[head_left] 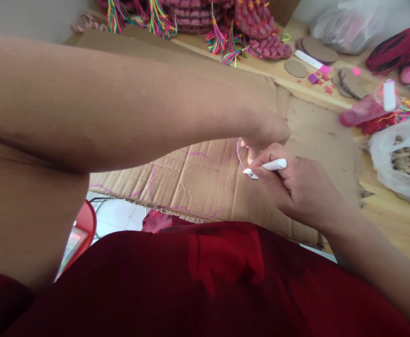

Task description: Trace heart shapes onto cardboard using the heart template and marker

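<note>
A white marker (pixel 275 164) with its tip pointing left is pinched in my right hand (pixel 296 182), closed around it. The tip touches down beside the curved edge of a cardboard piece (pixel 240 153). My left hand (pixel 266 133) bends down over this piece with its fingers closed, holding it against a large brown cardboard sheet (pixel 205 182). Most of the piece and of the left fingers is hidden behind my hands. Pink-purple curved outlines (pixel 152 180) run across the sheet to the left.
Pink woven items with colourful tassels (pixel 217 40) lie at the back of the wooden table. Cardboard ovals (pixel 296 68), a second white marker (pixel 308 58) and small pink stars (pixel 327 89) lie back right. A plastic bag (pixel 397 173) stands at right; a red chair (pixel 85 220) is below left.
</note>
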A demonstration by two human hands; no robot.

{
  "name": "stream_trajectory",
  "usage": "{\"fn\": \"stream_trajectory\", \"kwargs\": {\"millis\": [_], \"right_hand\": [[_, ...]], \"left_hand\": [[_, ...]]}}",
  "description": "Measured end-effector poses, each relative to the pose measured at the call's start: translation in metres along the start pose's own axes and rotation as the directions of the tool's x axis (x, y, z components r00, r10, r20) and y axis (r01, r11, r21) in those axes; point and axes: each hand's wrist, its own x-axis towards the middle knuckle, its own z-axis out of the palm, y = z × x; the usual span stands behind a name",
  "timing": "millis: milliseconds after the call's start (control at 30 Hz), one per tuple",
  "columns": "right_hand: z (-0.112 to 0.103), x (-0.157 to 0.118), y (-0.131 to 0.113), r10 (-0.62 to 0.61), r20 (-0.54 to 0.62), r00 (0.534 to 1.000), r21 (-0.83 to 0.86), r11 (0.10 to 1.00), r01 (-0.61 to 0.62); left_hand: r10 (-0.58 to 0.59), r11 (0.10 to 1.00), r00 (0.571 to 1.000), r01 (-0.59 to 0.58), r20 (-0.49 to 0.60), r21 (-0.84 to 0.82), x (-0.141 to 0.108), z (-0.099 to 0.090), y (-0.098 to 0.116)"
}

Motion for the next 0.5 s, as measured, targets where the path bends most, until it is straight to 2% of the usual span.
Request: {"fn": "stream_trajectory", "kwargs": {"millis": [67,133,233,367,500], "right_hand": [[-0.004,-0.007,0.002,0.012,0.018,1.0,-0.007,1.0,-0.012],[-0.006,-0.012,0.004,0.02,0.034,0.999,-0.02,1.0,-0.019],[-0.005,-0.01,0.004,0.005,0.036,0.999,-0.02,1.0,-0.004],[-0.001,0.0,0.002,-0.033,-0.02,0.999,0.019,0.999,0.033],[-0.003,-0.001,0.004,-0.046,0.009,0.999,0.032,0.998,0.045]], "left_hand": [[-0.045,0.998,0.992,0.038,0.12,0.058,-0.002,-0.002,0.005],[-0.078,0.992,0.982,0.059,0.175,0.108,-0.003,-0.003,0.009],[-0.088,0.986,0.978,0.059,0.187,0.154,-0.002,-0.004,0.012],[-0.084,0.98,0.976,0.045,0.203,0.193,0.0,-0.005,0.014],[-0.119,0.975,0.975,0.079,0.186,0.209,-0.002,-0.006,0.017]]}}
